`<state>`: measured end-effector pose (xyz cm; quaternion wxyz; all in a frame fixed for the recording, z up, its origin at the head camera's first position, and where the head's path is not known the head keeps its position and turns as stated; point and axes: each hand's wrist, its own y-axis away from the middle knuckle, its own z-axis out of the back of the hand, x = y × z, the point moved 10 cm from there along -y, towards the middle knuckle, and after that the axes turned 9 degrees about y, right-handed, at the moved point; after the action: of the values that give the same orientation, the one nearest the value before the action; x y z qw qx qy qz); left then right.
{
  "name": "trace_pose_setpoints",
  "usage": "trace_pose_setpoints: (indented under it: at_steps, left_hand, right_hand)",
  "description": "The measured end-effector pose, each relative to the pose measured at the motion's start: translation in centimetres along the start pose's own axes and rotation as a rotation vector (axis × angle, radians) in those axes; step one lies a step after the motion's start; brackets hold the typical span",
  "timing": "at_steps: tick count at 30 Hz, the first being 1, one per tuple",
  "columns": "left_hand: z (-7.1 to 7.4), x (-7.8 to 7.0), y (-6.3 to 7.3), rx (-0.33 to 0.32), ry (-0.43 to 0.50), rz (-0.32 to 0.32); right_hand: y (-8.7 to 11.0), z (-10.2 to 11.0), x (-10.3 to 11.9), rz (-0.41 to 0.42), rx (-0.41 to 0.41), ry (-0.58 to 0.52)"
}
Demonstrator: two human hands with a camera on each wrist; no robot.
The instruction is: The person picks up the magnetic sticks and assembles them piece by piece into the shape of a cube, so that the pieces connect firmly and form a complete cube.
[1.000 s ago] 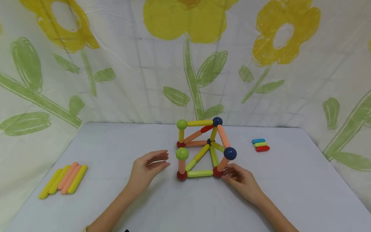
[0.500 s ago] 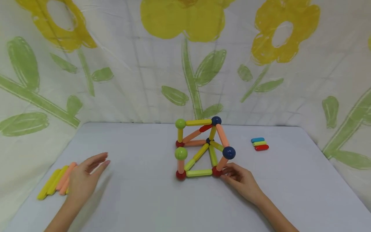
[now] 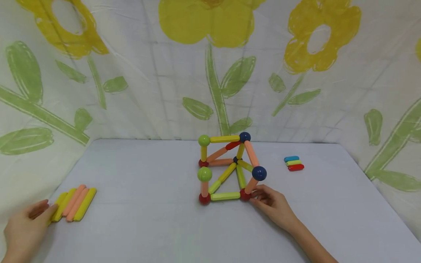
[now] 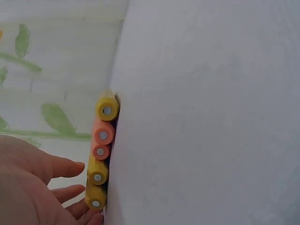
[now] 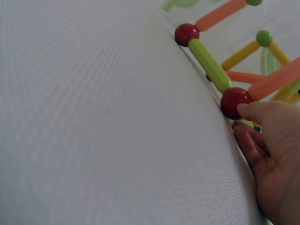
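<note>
A frame of magnetic rods and balls stands mid-table. My right hand (image 3: 274,208) is at its front right corner, thumb and fingers pinching the red ball (image 3: 245,194); in the right wrist view the thumb lies on that red ball (image 5: 234,103). A peach rod (image 3: 251,185) rises from it to a dark blue ball (image 3: 259,173). At far left, my left hand (image 3: 27,226) is at a row of yellow and peach rods (image 3: 75,202). Its loosely bent fingers reach the outermost yellow rod (image 4: 95,199) in the left wrist view and partly cover it in the head view.
Three short rods, blue, lime and red (image 3: 296,167), lie right of the frame. A green ball (image 3: 205,174) tops the front left post. The white table (image 3: 148,226) ends at a cloth backdrop (image 3: 158,91) with painted flowers.
My left hand has moved from beside the frame leftward across the table to the row of rods. The right hand stays at the red ball, and the frame stands as before.
</note>
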<state>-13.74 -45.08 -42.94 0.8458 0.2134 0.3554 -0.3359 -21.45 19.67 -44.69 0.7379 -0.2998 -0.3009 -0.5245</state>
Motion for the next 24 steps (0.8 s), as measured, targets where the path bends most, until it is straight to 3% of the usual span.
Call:
trace_pose_setpoints:
  at_steps: [8,18,24]
  left_hand:
    - [-0.8,0.7,-1.3,0.12,-0.012,0.021]
    - [-1.4,1.3,-2.0,0.151,0.08,0.107]
    - [-1.5,1.2,-1.9,0.172,0.084,0.12]
  right_hand:
    - [0.0,0.1,0.0,0.001,-0.007,0.004]
    - [0.0,0.1,0.0,-0.007,-0.004,0.001]
    - [0.0,0.0,0.0,-0.008,-0.005,0.0]
